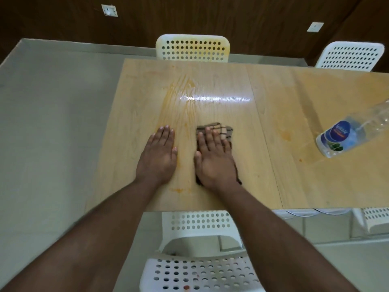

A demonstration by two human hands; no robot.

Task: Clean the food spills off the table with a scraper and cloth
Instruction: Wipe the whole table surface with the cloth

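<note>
Your right hand (214, 159) lies flat on the cloth (223, 131), fingers straight. The cloth's long side runs from 6 to 12 o'clock. Your left hand (159, 157) lies flat on the surface (273, 114) beside it. One orange smear (179, 98) sits at 12. One bottle (353, 133) lies at 3. Three chairs (192, 48) stand around.

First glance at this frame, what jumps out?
Two flat hands near the table's front edge: the right hand presses a dark checked cloth, the left hand rests bare on the wood beside it. Beyond them, orange smears streak the wet, glaring table. A clear water bottle lies on its side at the right edge.
</note>
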